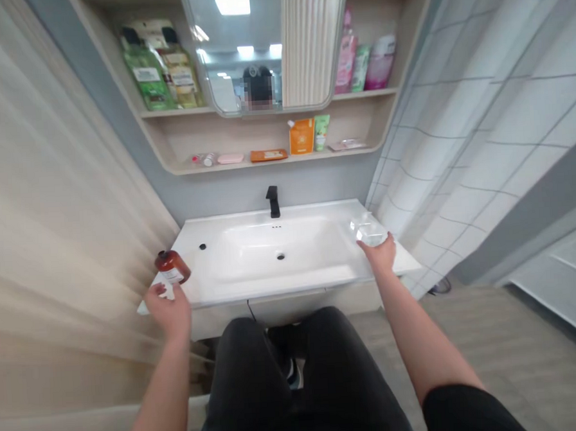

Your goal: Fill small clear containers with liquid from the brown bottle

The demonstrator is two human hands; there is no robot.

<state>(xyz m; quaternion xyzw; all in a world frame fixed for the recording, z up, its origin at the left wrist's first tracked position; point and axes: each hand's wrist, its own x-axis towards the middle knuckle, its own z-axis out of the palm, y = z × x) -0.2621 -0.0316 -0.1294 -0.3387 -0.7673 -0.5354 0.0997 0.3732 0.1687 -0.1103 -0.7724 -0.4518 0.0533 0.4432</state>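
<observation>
At the left end of the white washbasin counter stands an amber bottle (171,266) with a dark neck and a white label. My left hand (168,308) is just on the near side of it, thumb and fingers apart; whether the fingertips touch the bottle is hard to make out. On the right end of the counter, my right hand (381,255) has its thumb and fingers around the near part of a clear transparent container (370,232). The container's exact kind is blurred. Between the hands lies the basin (253,281).
A black faucet (273,202) rises behind the basin. Above it hangs a mirror cabinet (266,163) with several bottles, an orange pouch (302,136) and small items. Curtains flank both sides: beige (75,207) left, white checked (440,169) right.
</observation>
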